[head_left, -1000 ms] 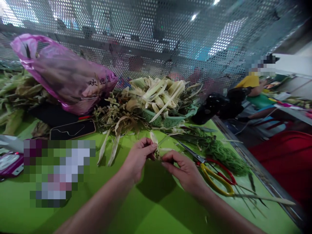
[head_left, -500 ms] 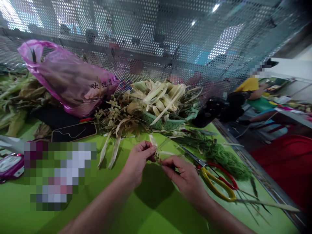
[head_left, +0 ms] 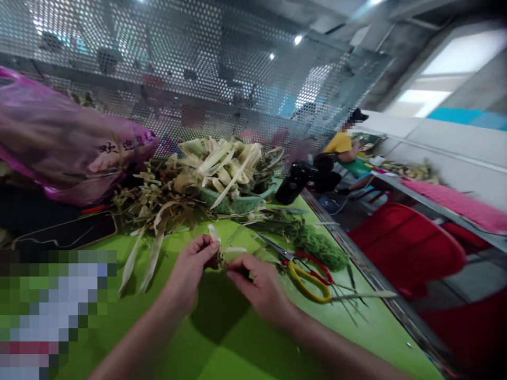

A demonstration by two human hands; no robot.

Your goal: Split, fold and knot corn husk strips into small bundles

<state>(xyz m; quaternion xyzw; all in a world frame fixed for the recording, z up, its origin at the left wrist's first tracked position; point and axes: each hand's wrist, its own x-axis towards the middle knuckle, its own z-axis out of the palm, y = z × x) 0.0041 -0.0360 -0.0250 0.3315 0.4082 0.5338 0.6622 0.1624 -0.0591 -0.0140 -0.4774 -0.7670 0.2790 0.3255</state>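
Husk bundle (head_left: 222, 253) is being pinched between both hands just above the green worktop (head_left: 222, 343), the left hand (head_left: 189, 270) gripping its upper end and the right hand (head_left: 258, 289) closing on its lower end. Yellow-handled scissors (head_left: 307, 272) are lying just right of the hands, with a heaped green basket (head_left: 237, 204) sitting behind.

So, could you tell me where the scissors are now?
In the head view, the scissors lie on the green table, just right of the right hand.
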